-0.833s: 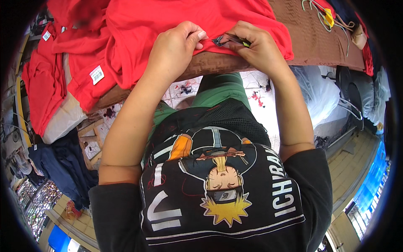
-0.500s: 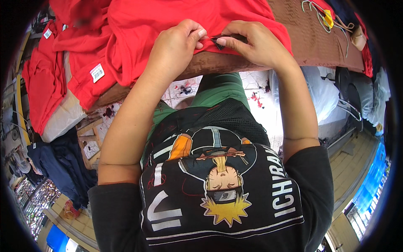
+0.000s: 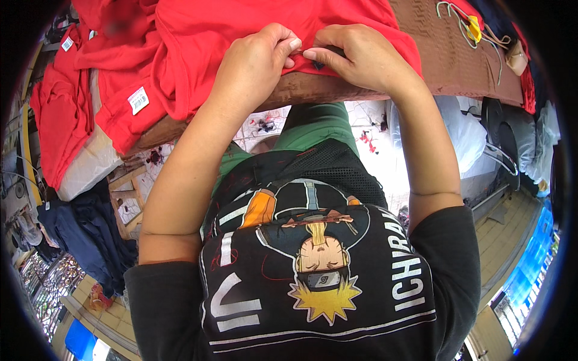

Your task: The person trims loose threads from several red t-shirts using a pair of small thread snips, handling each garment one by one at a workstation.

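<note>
A red garment (image 3: 211, 36) lies spread over the brown-covered table edge in front of me. My left hand (image 3: 256, 63) is closed in a pinch at its near edge, on what looks like a thin thread. Close on the right, my right hand (image 3: 366, 59) curls around small black thread snips (image 3: 337, 50), mostly hidden by the fingers. Their dark tip shows just below my right thumb, against the red cloth. The two hands' fingertips are a short gap apart.
More red garments with a white tag (image 3: 138, 100) hang over the table's left side. Brown cloth (image 3: 457, 60) covers the right side, with cords and a yellow piece (image 3: 474, 27). Dark blue clothing (image 3: 87, 231) lies lower left; clear plastic bags (image 3: 448, 135) stand right.
Both hands have moved slightly up and away from me. My right hand has turned over the snips, so less of them shows. The garment has shifted a little.
</note>
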Demonstrator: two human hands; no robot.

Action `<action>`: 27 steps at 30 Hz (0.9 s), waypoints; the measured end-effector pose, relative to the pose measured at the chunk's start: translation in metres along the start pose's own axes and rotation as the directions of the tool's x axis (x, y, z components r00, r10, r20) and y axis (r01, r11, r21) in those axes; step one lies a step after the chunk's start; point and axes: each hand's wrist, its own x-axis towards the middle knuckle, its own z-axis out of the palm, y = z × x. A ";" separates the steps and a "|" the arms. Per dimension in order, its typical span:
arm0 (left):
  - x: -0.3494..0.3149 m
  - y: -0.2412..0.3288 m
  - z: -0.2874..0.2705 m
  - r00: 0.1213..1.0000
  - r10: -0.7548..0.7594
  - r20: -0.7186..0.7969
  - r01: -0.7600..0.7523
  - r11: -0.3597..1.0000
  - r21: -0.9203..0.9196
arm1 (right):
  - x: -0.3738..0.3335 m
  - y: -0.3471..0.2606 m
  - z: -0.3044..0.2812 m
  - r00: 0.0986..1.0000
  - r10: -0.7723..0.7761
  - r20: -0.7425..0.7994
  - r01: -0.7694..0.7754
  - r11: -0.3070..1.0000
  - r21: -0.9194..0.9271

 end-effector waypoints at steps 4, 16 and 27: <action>-0.001 0.001 -0.002 0.999 -0.037 0.014 0.037 0.999 0.000 | 0.002 -0.005 -0.004 0.998 -0.053 0.023 0.054 0.998 -0.037; -0.029 0.049 -0.088 0.958 0.141 0.251 -0.098 0.979 -0.176 | -0.011 -0.017 -0.015 0.992 0.019 -0.123 0.008 0.976 0.215; -0.029 -0.012 -0.006 0.994 0.084 -0.074 -0.081 0.995 0.054 | -0.013 -0.010 0.017 0.992 0.076 -0.097 -0.043 0.950 0.310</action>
